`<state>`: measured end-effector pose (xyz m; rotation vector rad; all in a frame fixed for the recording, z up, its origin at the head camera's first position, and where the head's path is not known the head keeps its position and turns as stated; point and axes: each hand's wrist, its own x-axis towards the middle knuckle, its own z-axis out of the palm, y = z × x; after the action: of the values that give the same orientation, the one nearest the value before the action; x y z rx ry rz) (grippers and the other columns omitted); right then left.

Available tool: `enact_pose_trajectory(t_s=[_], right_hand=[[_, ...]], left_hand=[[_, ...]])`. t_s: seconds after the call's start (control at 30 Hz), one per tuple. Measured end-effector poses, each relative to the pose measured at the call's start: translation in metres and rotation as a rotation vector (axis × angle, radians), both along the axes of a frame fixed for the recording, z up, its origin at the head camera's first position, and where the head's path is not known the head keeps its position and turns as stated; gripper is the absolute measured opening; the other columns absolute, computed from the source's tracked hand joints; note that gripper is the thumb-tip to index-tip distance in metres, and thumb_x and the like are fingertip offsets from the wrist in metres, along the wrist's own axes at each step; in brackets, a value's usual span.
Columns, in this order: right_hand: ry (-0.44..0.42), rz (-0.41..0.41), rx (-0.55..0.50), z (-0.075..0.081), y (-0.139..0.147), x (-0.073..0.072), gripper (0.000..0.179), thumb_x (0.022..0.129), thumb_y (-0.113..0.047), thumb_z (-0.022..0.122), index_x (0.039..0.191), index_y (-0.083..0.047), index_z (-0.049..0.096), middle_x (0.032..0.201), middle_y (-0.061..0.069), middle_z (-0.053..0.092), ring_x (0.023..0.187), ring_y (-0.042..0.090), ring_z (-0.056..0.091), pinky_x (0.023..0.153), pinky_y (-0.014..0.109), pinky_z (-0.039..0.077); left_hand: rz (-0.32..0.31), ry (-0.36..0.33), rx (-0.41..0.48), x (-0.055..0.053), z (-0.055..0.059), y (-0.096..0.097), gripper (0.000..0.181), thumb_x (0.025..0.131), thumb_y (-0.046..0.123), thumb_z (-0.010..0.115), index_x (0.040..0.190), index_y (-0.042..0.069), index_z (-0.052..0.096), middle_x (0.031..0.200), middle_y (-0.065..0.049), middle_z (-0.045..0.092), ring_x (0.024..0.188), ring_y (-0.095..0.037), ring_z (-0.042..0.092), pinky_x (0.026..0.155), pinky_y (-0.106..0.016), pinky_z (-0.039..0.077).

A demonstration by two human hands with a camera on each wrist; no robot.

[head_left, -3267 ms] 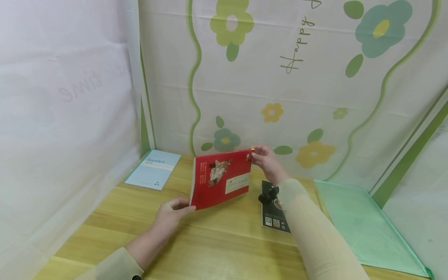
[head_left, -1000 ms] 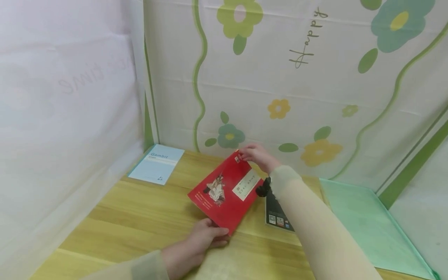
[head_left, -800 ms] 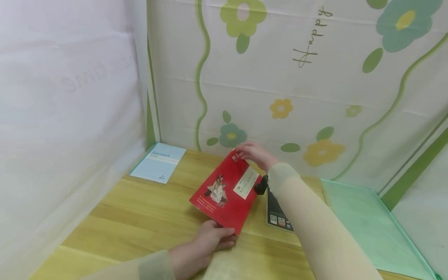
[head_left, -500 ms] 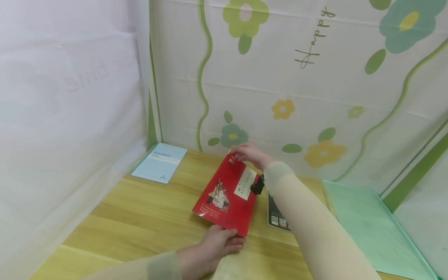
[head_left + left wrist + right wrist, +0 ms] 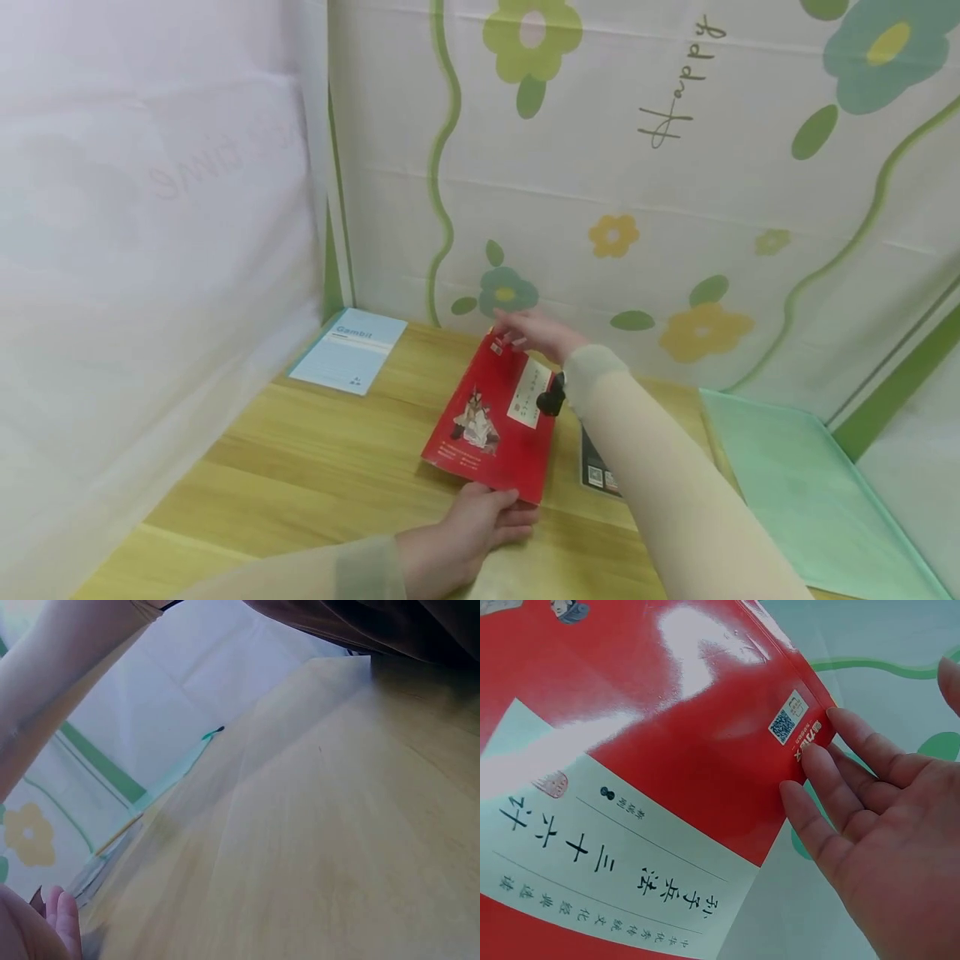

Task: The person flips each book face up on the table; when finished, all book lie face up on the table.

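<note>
A red book (image 5: 491, 425) with a cream title label and printed figures lies tilted just over the wooden table, cover up. At its near edge my left hand (image 5: 468, 533) pinches it, thumb on the cover and fingers underneath. In the left wrist view only part of that left hand (image 5: 45, 926) shows, low in the corner. My right hand (image 5: 536, 333) is at the far corner. In the right wrist view, the fingertips of that right hand (image 5: 885, 802) touch the cover by the QR code, the thumb held away from the book.
A pale blue "Gambit" notebook (image 5: 348, 350) lies at the back left of the wooden table (image 5: 300, 467). To the right, a dark booklet (image 5: 597, 475) is partly hidden under my right forearm. A translucent green mat (image 5: 817, 492) covers the right side. Flowered cloth walls (image 5: 570, 167) stand behind.
Since the oldest frame the red book has turned and come down flatter, its near edge swinging rightward with my left hand. My right thumb has come away from its far corner.
</note>
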<state>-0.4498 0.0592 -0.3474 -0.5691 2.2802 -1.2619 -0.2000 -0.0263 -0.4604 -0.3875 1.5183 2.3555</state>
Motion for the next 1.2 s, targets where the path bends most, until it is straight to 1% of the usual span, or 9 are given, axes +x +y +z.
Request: enact_pose_trajectory(t_s=[0.1,0.23,0.37,0.43,0.6,0.7,0.9,1.1,1.2], right_hand=[[0.002,0.017,0.015,-0.003,0.000,0.000,0.067,0.097,-0.058,0.049,0.135,-0.004,0.055,0.129,0.010,0.057,0.121,0.029,0.053,0.105,0.046,0.042],[0.025,0.031,0.012,-0.007,-0.003,0.002,0.073,0.098,-0.064,0.040,0.133,-0.002,0.057,0.130,0.013,0.058,0.122,0.031,0.052,0.105,0.048,0.042],[0.029,0.023,-0.002,-0.012,-0.004,0.002,0.078,0.096,-0.068,0.037,0.132,-0.001,0.057,0.130,0.015,0.058,0.124,0.033,0.051,0.106,0.049,0.041],[0.026,0.014,-0.009,-0.015,-0.005,0.001,0.079,0.095,-0.069,0.038,0.132,-0.001,0.057,0.131,0.014,0.058,0.124,0.032,0.051,0.106,0.048,0.041],[0.028,0.000,-0.030,-0.023,-0.008,-0.001,0.074,0.098,-0.064,0.039,0.131,0.000,0.059,0.132,0.013,0.056,0.124,0.031,0.050,0.105,0.047,0.042],[0.025,0.005,-0.035,-0.025,-0.008,-0.002,0.074,0.099,-0.063,0.038,0.132,0.000,0.059,0.133,0.013,0.056,0.125,0.031,0.050,0.106,0.046,0.041],[-0.020,0.017,-0.043,-0.031,-0.006,-0.002,0.080,0.096,-0.069,0.036,0.135,-0.003,0.057,0.135,0.015,0.057,0.128,0.034,0.049,0.109,0.052,0.036],[-0.057,0.006,0.045,-0.036,-0.005,0.003,0.089,0.085,-0.082,0.036,0.138,-0.014,0.056,0.144,0.012,0.051,0.136,0.033,0.041,0.112,0.054,0.029],[-0.055,-0.006,0.095,-0.040,-0.002,0.002,0.096,0.083,-0.086,0.032,0.143,-0.014,0.052,0.149,0.012,0.046,0.141,0.033,0.033,0.114,0.054,0.024]], left_hand=[[-0.012,0.000,0.008,-0.001,0.002,0.000,0.042,0.100,0.014,0.056,0.136,-0.005,0.045,0.102,-0.013,0.071,0.095,-0.031,0.070,0.080,-0.040,0.058],[-0.018,0.002,0.014,-0.001,0.003,-0.001,0.037,0.102,0.014,0.053,0.131,-0.008,0.046,0.101,-0.016,0.071,0.095,-0.032,0.070,0.081,-0.040,0.058],[-0.014,0.032,0.022,-0.001,0.001,0.000,0.033,0.102,0.010,0.050,0.127,-0.011,0.046,0.102,-0.020,0.070,0.094,-0.034,0.070,0.080,-0.042,0.058],[-0.021,0.038,0.000,-0.002,0.000,0.000,0.028,0.102,0.010,0.049,0.122,-0.010,0.050,0.099,-0.020,0.070,0.090,-0.032,0.071,0.078,-0.042,0.059],[-0.049,0.011,-0.083,-0.003,-0.001,-0.001,0.021,0.102,0.013,0.052,0.110,-0.005,0.056,0.090,-0.017,0.069,0.079,-0.026,0.071,0.072,-0.039,0.060],[-0.053,-0.001,-0.087,-0.004,-0.002,-0.001,0.021,0.101,0.013,0.052,0.112,-0.005,0.054,0.090,-0.017,0.069,0.079,-0.026,0.072,0.071,-0.038,0.060],[-0.094,-0.011,-0.059,-0.010,-0.002,-0.003,0.028,0.103,0.011,0.048,0.122,-0.009,0.054,0.097,-0.015,0.071,0.088,-0.028,0.071,0.076,-0.040,0.059],[-0.117,-0.015,-0.030,-0.013,-0.001,-0.007,0.035,0.103,0.011,0.048,0.127,-0.013,0.049,0.103,-0.016,0.071,0.093,-0.028,0.071,0.078,-0.041,0.059],[-0.132,-0.012,-0.038,-0.013,-0.002,-0.009,0.038,0.103,0.013,0.049,0.130,-0.013,0.048,0.104,-0.016,0.071,0.093,-0.029,0.071,0.078,-0.041,0.059]])
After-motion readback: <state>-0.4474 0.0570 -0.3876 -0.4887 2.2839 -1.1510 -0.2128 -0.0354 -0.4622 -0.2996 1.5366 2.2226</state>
